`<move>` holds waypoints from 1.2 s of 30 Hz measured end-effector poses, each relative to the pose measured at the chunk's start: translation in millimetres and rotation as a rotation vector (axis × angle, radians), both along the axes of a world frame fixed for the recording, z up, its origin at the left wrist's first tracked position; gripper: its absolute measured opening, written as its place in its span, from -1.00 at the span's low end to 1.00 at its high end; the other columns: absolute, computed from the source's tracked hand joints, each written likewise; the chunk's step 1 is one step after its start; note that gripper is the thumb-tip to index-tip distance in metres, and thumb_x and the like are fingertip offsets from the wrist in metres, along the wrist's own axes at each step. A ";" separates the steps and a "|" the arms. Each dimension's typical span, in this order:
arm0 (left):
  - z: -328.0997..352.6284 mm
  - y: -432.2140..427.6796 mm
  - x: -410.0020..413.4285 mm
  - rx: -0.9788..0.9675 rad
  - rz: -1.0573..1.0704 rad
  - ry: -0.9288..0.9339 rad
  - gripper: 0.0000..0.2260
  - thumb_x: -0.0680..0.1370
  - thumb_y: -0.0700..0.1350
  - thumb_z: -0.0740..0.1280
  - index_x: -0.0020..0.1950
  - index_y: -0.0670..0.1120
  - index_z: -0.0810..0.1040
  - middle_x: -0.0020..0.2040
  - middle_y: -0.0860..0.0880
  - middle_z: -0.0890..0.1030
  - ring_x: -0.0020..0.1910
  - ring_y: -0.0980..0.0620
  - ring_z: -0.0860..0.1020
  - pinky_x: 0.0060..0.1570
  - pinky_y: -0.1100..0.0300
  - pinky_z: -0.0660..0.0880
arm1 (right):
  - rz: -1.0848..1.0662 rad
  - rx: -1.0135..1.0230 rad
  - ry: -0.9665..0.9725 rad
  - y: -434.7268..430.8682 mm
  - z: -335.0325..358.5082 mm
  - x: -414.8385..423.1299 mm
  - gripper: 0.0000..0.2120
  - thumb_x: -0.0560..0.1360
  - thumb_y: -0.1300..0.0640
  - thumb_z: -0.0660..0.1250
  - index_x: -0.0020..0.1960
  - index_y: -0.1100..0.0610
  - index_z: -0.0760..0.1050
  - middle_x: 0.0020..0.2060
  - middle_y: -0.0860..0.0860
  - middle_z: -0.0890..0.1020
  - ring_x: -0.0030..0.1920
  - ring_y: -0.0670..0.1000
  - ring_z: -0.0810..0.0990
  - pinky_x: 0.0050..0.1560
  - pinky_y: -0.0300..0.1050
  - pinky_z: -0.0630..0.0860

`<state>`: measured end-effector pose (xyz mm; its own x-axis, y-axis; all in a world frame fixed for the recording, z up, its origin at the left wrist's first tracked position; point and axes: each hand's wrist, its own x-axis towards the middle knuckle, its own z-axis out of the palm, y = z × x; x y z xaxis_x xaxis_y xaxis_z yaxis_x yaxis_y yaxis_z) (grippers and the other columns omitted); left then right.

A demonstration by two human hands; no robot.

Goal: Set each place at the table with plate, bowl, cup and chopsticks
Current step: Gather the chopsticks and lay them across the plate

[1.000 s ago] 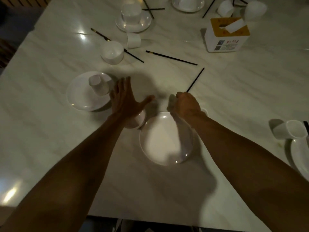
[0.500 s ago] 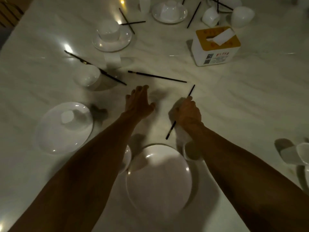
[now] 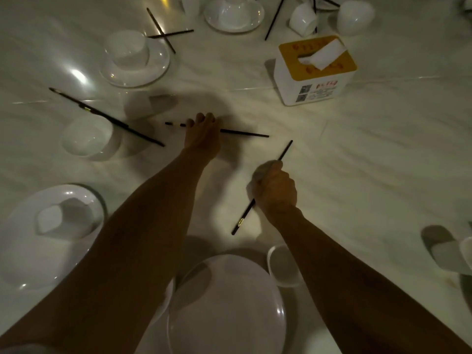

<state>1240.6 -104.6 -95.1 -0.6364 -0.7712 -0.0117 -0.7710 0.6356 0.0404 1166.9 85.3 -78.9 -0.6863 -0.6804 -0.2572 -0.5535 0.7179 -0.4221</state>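
Observation:
My right hand (image 3: 275,190) grips a black chopstick (image 3: 286,150) that sticks out above and below the fist. My left hand (image 3: 202,135) reaches across the table and its fingertips lie over a second black chopstick (image 3: 245,134) flat on the marble; whether they grip it is hidden. In front of me lies a white plate (image 3: 227,307). A white cup (image 3: 282,265) stands at its right. A white bowl at the plate's left is mostly hidden under my left forearm.
At left, a plate holds a tipped cup (image 3: 63,221). Further back are an upturned bowl (image 3: 88,135), another chopstick (image 3: 107,117) and a plate with a bowl (image 3: 135,60). A tissue box (image 3: 315,70) stands at right; more crockery lies at the far edge.
My head has moved forward over the table. My left hand has stretched out until its fingers cover the lying chopstick. My right hand has kept its chopstick and drawn it slightly toward me.

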 end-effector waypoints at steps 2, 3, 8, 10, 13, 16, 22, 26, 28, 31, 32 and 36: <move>-2.1 2.1 7.7 -0.013 -0.020 0.025 -0.74 0.52 -0.26 0.23 0.18 -0.12 0.53 0.16 -0.15 0.51 0.19 -0.20 0.39 0.13 -0.05 0.28 | 0.006 0.021 0.003 0.2 1.8 0.0 -0.58 0.56 0.10 0.21 0.37 0.22 0.28 0.03 0.14 0.58 -0.11 0.10 0.51 -0.14 -0.10 0.36; -1.7 5.8 12.5 -0.010 -0.020 0.025 -0.76 0.51 -0.27 0.23 0.16 -0.13 0.52 0.14 -0.16 0.53 0.18 -0.20 0.40 0.12 -0.04 0.28 | 0.009 0.020 0.000 0.3 2.1 0.8 -0.56 0.56 0.09 0.21 0.38 0.22 0.27 0.03 0.14 0.58 -0.14 0.08 0.48 -0.15 -0.10 0.36; 15.3 38.7 32.4 0.133 0.139 0.190 -0.83 0.56 -0.20 0.25 0.14 -0.18 0.51 0.13 -0.21 0.54 0.18 -0.23 0.46 0.13 -0.03 0.38 | 0.025 -0.069 -0.124 3.0 17.7 14.8 -0.42 0.60 0.14 0.19 0.50 0.37 0.09 0.21 0.24 0.53 0.14 0.22 0.56 0.15 0.04 0.50; 31.6 51.1 38.1 0.227 0.242 0.299 -0.81 0.58 -0.15 0.26 0.15 -0.17 0.52 0.15 -0.20 0.56 0.18 -0.21 0.50 0.11 0.02 0.42 | 0.033 -0.159 -0.197 6.4 26.4 24.9 -0.49 0.58 0.17 0.21 0.46 0.35 0.19 0.21 0.25 0.53 0.18 0.25 0.54 0.21 0.06 0.48; 57.8 74.0 45.9 0.345 0.312 0.389 -0.80 0.59 -0.11 0.27 0.16 -0.16 0.54 0.15 -0.16 0.59 0.14 -0.15 0.55 0.04 0.08 0.47 | 0.008 -0.322 -0.286 15.2 35.9 43.0 -0.72 0.53 0.23 0.21 0.22 0.28 0.42 0.03 0.23 0.59 0.02 0.24 0.60 0.07 0.10 0.54; 72.8 110.4 62.7 0.556 0.362 0.509 -0.85 0.58 -0.11 0.30 -0.07 -0.15 0.61 -0.14 -0.14 0.63 -0.13 -0.08 0.60 -0.21 0.20 0.47 | 0.019 -0.362 -0.402 31.1 42.3 59.1 -0.80 0.54 0.24 0.22 0.14 0.25 0.47 -0.05 0.23 0.61 -0.10 0.25 0.63 -0.04 0.18 0.60; 57.2 195.3 109.0 0.923 0.554 0.632 -0.83 0.56 -0.17 0.36 0.09 -0.22 0.63 -0.15 -0.11 0.63 -0.27 0.03 0.61 -0.44 0.29 0.47 | 0.029 -0.271 -0.518 77.8 50.3 89.7 -0.85 0.57 0.27 0.20 0.08 0.23 0.51 -0.10 0.17 0.64 -0.21 0.17 0.66 -0.20 0.08 0.65; 45.2 241.6 134.6 1.059 0.629 0.670 -0.87 0.56 -0.14 0.37 0.04 -0.17 0.61 -0.28 -0.06 0.58 -0.39 0.09 0.51 -0.46 0.31 0.41 | 0.069 -0.164 -0.521 108.3 42.1 109.0 -0.84 0.53 0.34 0.23 0.02 0.30 0.58 -0.18 0.19 0.65 -0.26 0.17 0.66 -0.25 0.04 0.66; 39.9 259.1 145.3 1.108 0.671 0.705 -0.92 0.57 -0.13 0.35 -0.09 -0.12 0.55 -0.27 -0.05 0.55 -0.35 0.09 0.49 -0.37 0.28 0.43 | 0.064 -0.153 -0.552 121.2 36.4 119.3 -0.81 0.50 0.36 0.27 0.01 0.25 0.63 -0.18 0.20 0.68 -0.23 0.18 0.68 -0.20 0.06 0.67; 31.3 278.8 159.1 1.089 0.677 0.752 -0.89 0.55 -0.17 0.37 -0.17 -0.04 0.51 -0.30 -0.04 0.56 -0.38 0.08 0.51 -0.40 0.25 0.44 | 0.077 -0.131 -0.555 136.5 23.8 131.7 -0.80 0.43 0.33 0.30 -0.07 0.15 0.66 -0.22 0.13 0.70 -0.21 0.15 0.69 -0.14 0.11 0.66; 29.9 284.8 163.4 1.078 0.661 0.762 -0.90 0.54 -0.19 0.38 -0.15 -0.05 0.52 -0.30 -0.04 0.57 -0.40 0.08 0.52 -0.42 0.24 0.43 | 0.083 -0.128 -0.541 141.6 18.4 134.0 -0.80 0.39 0.31 0.29 -0.14 0.13 0.66 -0.24 0.12 0.70 -0.22 0.14 0.69 -0.14 0.12 0.66; 21.2 300.5 176.6 1.042 0.640 0.688 -0.84 0.53 -0.16 0.40 0.03 -0.22 0.57 -0.19 -0.15 0.63 -0.35 0.02 0.57 -0.41 0.21 0.47 | 0.103 -0.119 -0.486 160.8 13.9 142.9 -0.86 0.39 0.29 0.34 -0.17 0.14 0.66 -0.26 0.09 0.69 -0.20 0.10 0.68 -0.09 0.09 0.65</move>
<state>1417.2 195.8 -73.9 -0.2944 -0.7563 -0.5842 -0.5450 -0.3693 0.7527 1309.8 246.1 -64.9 -0.4339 -0.7824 -0.4467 -0.3382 0.6010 -0.7242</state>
